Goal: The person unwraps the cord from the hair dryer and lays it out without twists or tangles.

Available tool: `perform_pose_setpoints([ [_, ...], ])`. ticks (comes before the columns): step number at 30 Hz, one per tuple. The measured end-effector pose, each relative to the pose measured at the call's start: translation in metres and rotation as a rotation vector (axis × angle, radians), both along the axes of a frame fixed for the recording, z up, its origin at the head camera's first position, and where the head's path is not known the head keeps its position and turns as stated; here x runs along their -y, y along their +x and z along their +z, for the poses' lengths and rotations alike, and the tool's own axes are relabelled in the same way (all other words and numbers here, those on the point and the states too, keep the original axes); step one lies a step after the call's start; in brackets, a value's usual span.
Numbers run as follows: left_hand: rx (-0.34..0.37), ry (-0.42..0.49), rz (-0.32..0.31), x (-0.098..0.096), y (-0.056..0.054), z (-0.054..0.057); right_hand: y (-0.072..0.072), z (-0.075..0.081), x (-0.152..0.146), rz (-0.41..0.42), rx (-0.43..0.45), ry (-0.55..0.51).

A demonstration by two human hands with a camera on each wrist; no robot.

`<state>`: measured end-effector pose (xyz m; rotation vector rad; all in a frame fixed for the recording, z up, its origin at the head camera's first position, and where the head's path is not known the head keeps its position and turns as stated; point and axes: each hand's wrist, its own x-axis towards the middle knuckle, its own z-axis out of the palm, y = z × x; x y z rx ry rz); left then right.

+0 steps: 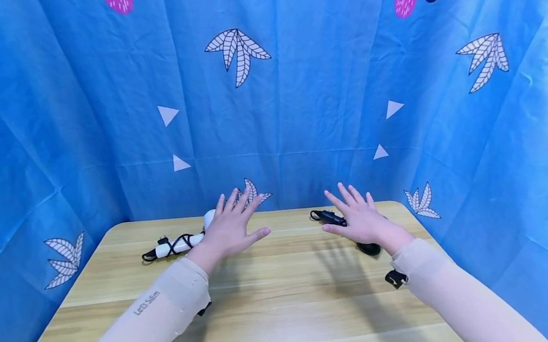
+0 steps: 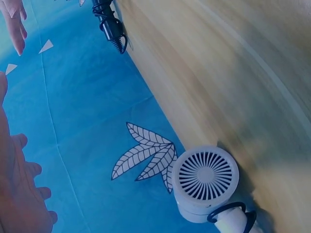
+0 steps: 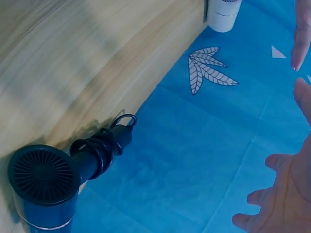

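Note:
Both hands are held out above the table with fingers spread and nothing in them. My left hand (image 1: pixel 230 229) overlaps a white hair dryer (image 1: pixel 179 245) in the head view; a black cord is wound round its handle. The left wrist view shows that dryer's round slotted grille (image 2: pixel 205 174). My right hand (image 1: pixel 360 220) partly hides a black hair dryer (image 1: pixel 331 217) lying near the far right of the table. In the right wrist view, the black dryer's grille (image 3: pixel 43 174) and its cord-wrapped handle (image 3: pixel 99 153) show, apart from the palm and fingers.
The light wooden table (image 1: pixel 274 285) ends at a blue patterned curtain (image 1: pixel 278 111) at the back and both sides. A plug (image 1: pixel 162 240) sits by the white dryer's handle. A dark wrist mount (image 1: pixel 396 279) hangs under the right sleeve.

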<state>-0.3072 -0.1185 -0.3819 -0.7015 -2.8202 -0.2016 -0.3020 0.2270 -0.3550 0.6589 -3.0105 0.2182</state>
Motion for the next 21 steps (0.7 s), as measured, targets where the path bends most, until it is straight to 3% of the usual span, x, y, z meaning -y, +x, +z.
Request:
perform_pose_setpoints([
  [21,-0.030,0.044,-0.021,-0.004,0.001,-0.018,0.003,-0.015,-0.006,-0.024,0.024,-0.054],
])
